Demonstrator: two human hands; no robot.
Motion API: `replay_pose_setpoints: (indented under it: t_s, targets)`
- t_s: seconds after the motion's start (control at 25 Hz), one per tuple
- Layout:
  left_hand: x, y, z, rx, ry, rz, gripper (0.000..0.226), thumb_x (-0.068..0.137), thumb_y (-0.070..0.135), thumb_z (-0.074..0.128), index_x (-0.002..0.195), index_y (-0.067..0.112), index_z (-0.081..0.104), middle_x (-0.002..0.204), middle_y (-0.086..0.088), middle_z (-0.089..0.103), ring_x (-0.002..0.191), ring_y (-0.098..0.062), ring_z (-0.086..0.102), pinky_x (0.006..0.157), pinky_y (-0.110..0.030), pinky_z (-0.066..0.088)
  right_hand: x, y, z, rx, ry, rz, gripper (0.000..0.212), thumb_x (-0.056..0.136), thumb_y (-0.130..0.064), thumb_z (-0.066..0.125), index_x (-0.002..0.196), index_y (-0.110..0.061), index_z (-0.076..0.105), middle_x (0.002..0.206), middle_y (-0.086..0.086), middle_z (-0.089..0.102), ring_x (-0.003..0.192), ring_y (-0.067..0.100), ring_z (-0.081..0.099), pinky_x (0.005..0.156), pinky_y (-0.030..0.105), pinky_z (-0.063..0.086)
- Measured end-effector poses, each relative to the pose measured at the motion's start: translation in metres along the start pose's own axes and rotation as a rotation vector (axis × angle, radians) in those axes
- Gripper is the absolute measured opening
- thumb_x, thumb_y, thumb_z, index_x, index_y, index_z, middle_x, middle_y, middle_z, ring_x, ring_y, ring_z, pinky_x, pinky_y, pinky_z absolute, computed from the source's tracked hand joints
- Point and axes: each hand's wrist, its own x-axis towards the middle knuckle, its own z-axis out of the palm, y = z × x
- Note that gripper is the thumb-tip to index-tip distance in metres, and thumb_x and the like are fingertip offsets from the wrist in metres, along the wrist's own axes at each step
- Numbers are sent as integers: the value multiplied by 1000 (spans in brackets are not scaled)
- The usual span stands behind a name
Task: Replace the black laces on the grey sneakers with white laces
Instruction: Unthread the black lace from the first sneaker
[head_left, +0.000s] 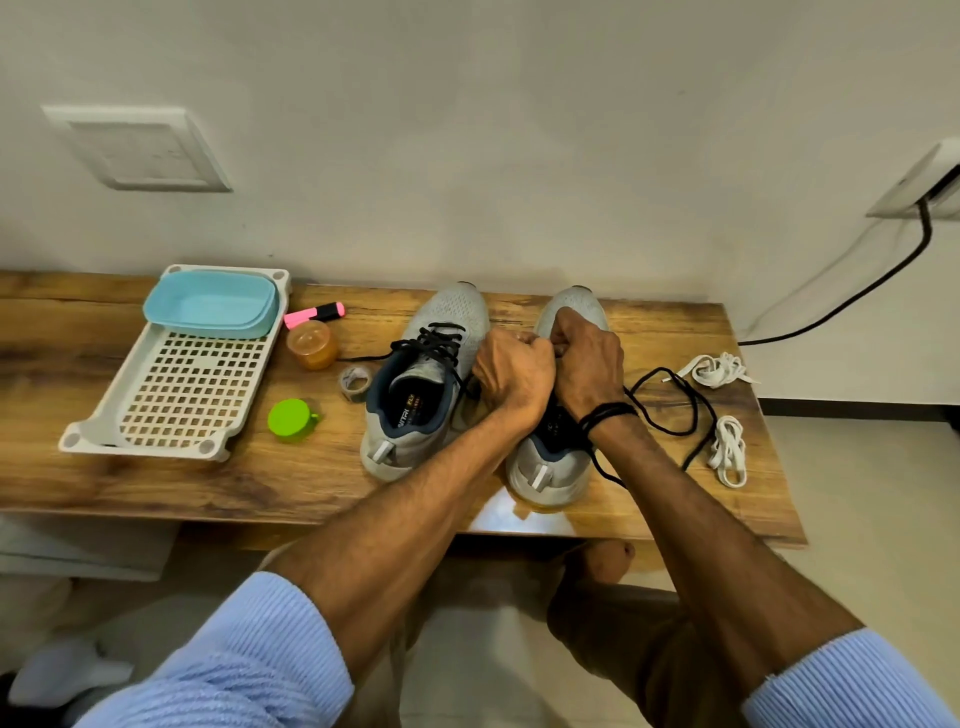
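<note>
Unlacing the grey sneaker (558, 460) sitting just right of the frame's centre, with both hands bunching together over its eyelets.
The left hand (511, 374) and right hand (587, 364) are curling tight, knuckles touching; what they are pinching is hidden. A loose black lace (680, 410) is trailing rightward near the right wrist, so a hard pull risks snagging there or dragging the white laces (719, 370) off the wooden table (260, 483). The other sneaker (415, 395), just left, is carrying black laces.
</note>
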Motion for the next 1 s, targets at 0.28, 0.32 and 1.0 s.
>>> replay_pose_setpoints:
  t_s: [0.28,0.32,1.0]
  targets:
    - [-4,-9,15,-41,-89,47,15,80,8,66,67,3,72,65,-15,68,55,-20,53,49,-35,43,4,16,11,-265,-52,94,19,98,-17,43,107,-10,58,98,15,69,102,39,54,80,38,37]
    - [-5,-9,13,-38,-94,45,13,81,9,67,69,7,73,69,-13,71,58,-23,59,51,-35,47,4,17,12,-266,-57,111,19,98,-18,43,107,-12,59,99,14,70,102,39,54,80,38,37]
    - [5,-21,15,320,-162,242,26,90,4,56,112,3,71,104,-18,72,96,-32,66,81,-44,57,6,20,16,-303,-206,35,24,100,-25,44,110,-9,58,106,17,65,104,40,55,82,43,43]
